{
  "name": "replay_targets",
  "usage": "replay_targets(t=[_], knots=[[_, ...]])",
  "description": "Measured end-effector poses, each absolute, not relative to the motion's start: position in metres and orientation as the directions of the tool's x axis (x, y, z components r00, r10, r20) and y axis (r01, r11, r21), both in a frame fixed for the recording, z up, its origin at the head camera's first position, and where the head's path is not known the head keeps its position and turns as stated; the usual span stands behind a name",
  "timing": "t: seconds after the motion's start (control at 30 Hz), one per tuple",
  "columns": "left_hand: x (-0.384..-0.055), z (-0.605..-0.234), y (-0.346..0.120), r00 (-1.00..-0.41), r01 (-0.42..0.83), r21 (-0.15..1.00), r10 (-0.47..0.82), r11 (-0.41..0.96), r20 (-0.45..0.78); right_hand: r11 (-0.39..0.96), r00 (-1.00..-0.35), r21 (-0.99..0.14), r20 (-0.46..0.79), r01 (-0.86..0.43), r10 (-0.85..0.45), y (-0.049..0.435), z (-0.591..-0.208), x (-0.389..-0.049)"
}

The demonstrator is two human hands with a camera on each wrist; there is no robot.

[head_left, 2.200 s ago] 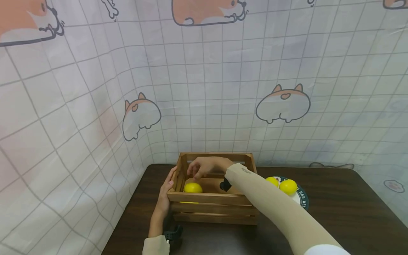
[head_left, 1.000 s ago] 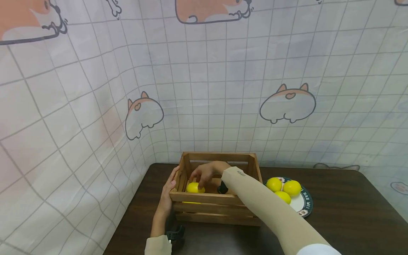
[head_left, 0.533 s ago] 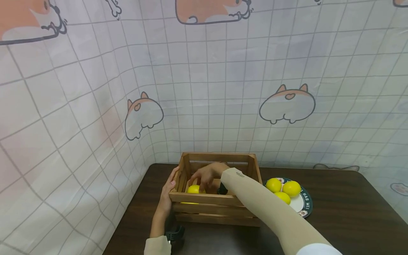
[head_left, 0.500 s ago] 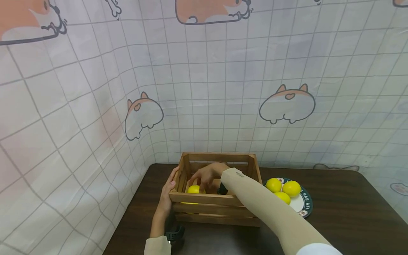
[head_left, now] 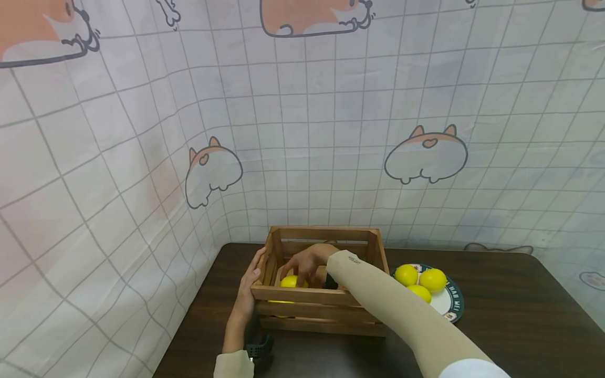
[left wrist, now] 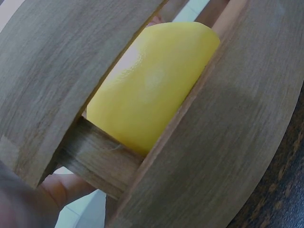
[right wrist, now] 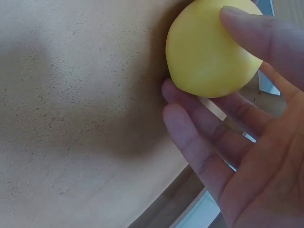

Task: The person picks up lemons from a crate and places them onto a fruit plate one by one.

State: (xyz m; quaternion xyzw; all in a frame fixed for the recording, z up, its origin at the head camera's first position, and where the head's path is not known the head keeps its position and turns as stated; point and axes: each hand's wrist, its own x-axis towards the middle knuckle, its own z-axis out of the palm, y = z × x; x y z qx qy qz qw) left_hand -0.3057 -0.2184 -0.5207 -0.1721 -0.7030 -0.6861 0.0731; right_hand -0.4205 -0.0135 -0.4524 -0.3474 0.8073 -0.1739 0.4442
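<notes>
A slatted wooden crate (head_left: pixel 321 297) stands on the dark table. My left hand (head_left: pixel 245 287) grips its left end, thumb at the top rim, fingers along the outer side. Inside the crate, near its front left corner, my right hand (head_left: pixel 306 262) reaches down over a yellow lemon (head_left: pixel 288 281). In the right wrist view the thumb (right wrist: pixel 251 31) lies on top of the lemon (right wrist: pixel 206 54) and the fingers curl beneath it, close over the crate's tan floor (right wrist: pixel 85 95). Yellow fruit (left wrist: pixel 154 83) shows through the slats (left wrist: pixel 223 137) in the left wrist view.
Right of the crate a white plate with a dark green rim (head_left: pixel 457 303) holds three lemons (head_left: pixel 432 280), partly behind my right sleeve (head_left: pixel 392 302). A white gridded curtain (head_left: pixel 312 131) with cartoon dogs hangs behind and to the left of the table (head_left: pixel 510 294).
My right hand has lowered from above the lemon and closed its fingers around it. The lemon has shifted slightly within the crate. My left hand stays at the crate's left end.
</notes>
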Motion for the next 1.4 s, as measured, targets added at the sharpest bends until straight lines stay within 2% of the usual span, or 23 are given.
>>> replay_targets(t=[0.43,0.67,0.97,1.17,1.4], knots=[[-0.306,-0.521,-0.217,-0.932,0.345,0.939,0.12,0.003,0.342,0.675,-0.377,-0.583,-0.561,-0.452,-0.737,-0.013,-0.452,-0.421],[-0.306,-0.52,-0.217,-0.93,0.347,0.938,0.127,-0.003,0.345,0.678,-0.426,-0.636,-0.533,-0.369,-0.731,-0.011,-0.444,-0.419],[-0.306,-0.521,-0.218,-0.929,0.35,0.937,0.127,0.007,0.347,0.651,-0.428,-0.658,-0.499,-0.379,-0.754,-0.005,-0.432,-0.424],[-0.306,-0.523,-0.219,-0.926,0.362,0.932,0.121,0.021,0.357,0.611,-0.459,-0.677,-0.426,-0.411,-0.78,0.004,-0.419,-0.422],[-0.307,-0.524,-0.219,-0.929,0.356,0.934,0.12,0.026,0.351,0.52,-0.471,-0.77,-0.328,-0.369,-0.819,0.017,-0.395,-0.405]])
